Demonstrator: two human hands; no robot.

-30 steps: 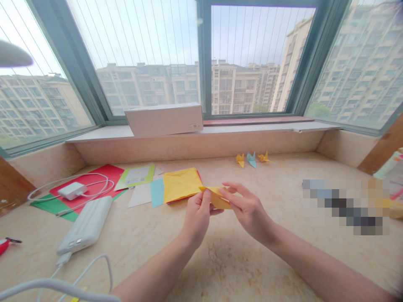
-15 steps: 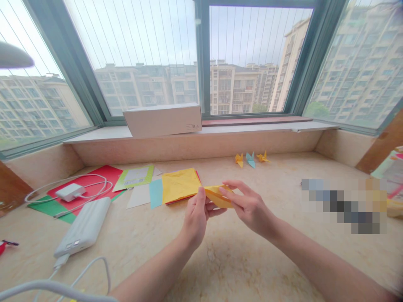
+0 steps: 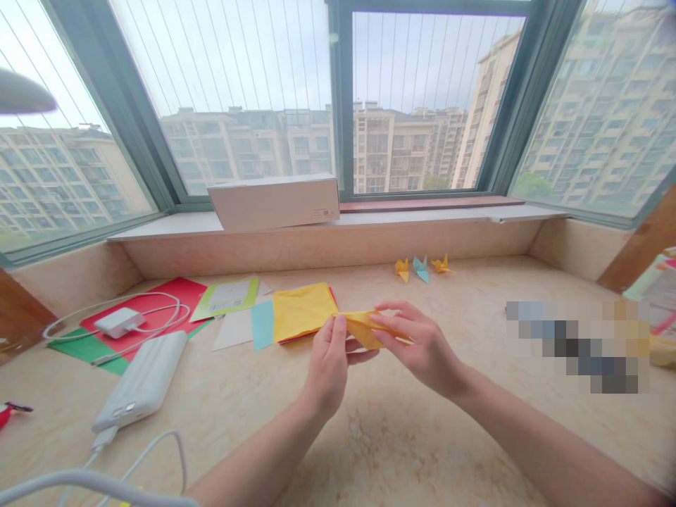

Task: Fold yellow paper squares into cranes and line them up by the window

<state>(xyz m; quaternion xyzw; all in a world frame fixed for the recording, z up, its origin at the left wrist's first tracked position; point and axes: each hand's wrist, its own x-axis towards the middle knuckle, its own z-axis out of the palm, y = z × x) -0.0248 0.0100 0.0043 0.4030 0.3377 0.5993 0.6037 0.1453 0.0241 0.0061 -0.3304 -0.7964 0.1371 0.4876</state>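
The right hand's (image 3: 417,346) fingers have shifted over the small folded piece of yellow paper (image 3: 363,329) since the earlier frame, and a corner now shows beneath them. It's held above the pale mottled stone bench (image 3: 422,443); the left hand (image 3: 329,360) has its grip pinched on the left end, the right grip closed on the other. It looks feather-light, springy, easily creased — best held lightly by its layered folds.

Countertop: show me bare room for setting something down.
Bare patches lie between the power bank and left hand, and right of the paper cranes along the back wall. The left end is crowded with colored sheets, charger and cables.
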